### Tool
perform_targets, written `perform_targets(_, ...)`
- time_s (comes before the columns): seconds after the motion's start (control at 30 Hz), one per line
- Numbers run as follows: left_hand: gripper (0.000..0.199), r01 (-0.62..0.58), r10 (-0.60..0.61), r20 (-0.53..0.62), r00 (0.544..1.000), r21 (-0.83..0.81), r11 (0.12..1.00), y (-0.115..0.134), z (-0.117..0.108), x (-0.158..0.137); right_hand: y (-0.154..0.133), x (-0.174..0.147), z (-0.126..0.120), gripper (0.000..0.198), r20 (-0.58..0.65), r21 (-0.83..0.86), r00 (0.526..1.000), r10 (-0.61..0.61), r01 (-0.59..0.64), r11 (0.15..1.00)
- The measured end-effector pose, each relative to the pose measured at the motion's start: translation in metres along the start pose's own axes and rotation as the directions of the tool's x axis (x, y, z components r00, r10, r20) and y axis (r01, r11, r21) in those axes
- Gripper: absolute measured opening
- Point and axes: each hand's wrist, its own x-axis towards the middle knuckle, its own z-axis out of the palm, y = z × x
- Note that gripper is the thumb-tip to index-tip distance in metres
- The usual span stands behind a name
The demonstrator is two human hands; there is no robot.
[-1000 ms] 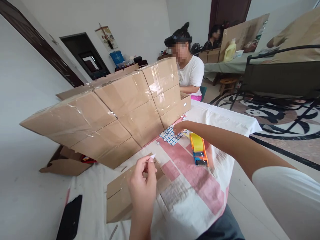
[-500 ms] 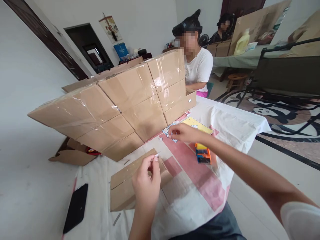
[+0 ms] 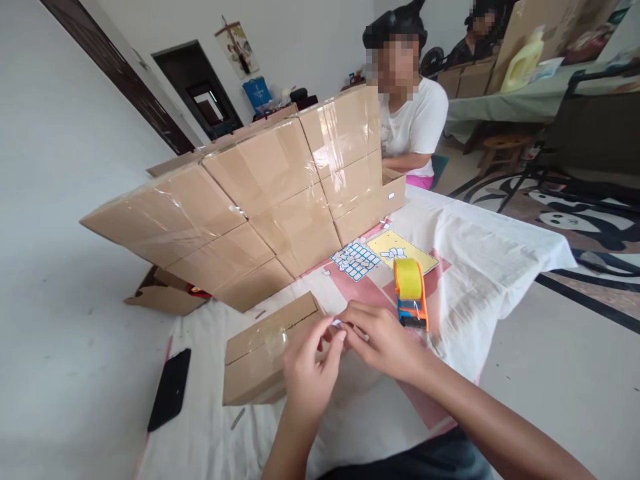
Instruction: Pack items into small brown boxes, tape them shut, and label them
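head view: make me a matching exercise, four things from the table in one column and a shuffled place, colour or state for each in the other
Things:
1. white piece
2. tape dispenser
3. small box
4. yellow sheet

Descriptions:
A. taped along its top
B. beside the blue-gridded sheet
C. at the fingertips of the left hand and right hand
D. orange and blue, with a yellow roll

Pairs: 1-C, 2-D, 3-A, 4-B

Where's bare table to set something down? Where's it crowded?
Widest: bare cloth right of the yellow sheet and tape dispenser. Narrower: between the black slab and closed carton. Crowded: beside the stacked boxes, where the blue-grid sheet lies; right of the carton, where left hand and right hand are.
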Motion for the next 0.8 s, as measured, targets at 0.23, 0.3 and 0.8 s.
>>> perform_targets(0.23, 0.012, 0.007, -0.018, -0.132, 0.991, -0.081, 0.997, 0.005, 0.007, -0.025, -0.002, -0.023, 0.013, 0.011, -0.005, 0.253, 1.0, 0.021, -0.019, 0.967)
perform_targets(0.3, 0.019, 0.03, -0.044, -0.153, 0.987, -0.092, 0.995, 0.003, 0.01, -0.037, 0.003, -0.027, 0.02, 0.014, -0.023, 0.337, 0.998, 0.052, -0.041, 0.941)
perform_targets(0.8, 0.055, 0.435, -0.577, 0.116, 0.808, 0.543, 0.718, -0.105, -0.081, -0.005, 0.085, 0.013, 0.022, 0.026, 0.383, -0.118, 0.917, -0.111, 0.168, 0.979)
